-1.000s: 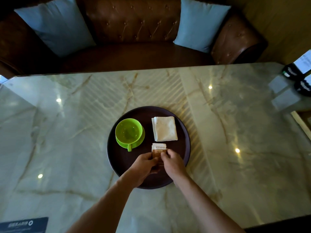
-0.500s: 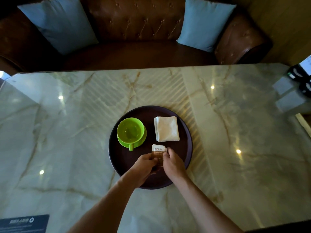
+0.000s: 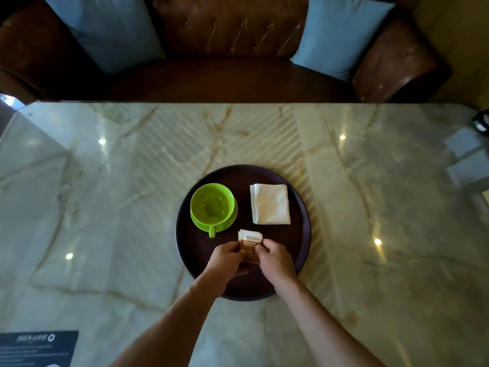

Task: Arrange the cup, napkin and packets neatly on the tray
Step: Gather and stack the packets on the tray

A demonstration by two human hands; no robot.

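Note:
A round dark tray (image 3: 300, 239) lies on the marble table. On its left stands a green cup (image 3: 212, 204) on a green saucer (image 3: 229, 224), handle toward me. A folded white napkin (image 3: 270, 203) lies on the tray's right. At the near middle of the tray is a small stack of brown-and-white packets (image 3: 250, 243). My left hand (image 3: 226, 260) pinches the stack's left edge and my right hand (image 3: 275, 256) pinches its right edge. My fingers hide the lower part of the packets.
The marble table (image 3: 119, 207) reaches a brown leather sofa (image 3: 227, 49) with two blue cushions behind it. A dark printed card (image 3: 37, 347) lies at the near left corner. A dark object (image 3: 481, 123) sits at the far right edge.
Both hands stay on the packets with only slight finger shifts. The view has drifted a little; cup and napkin have not moved on the tray.

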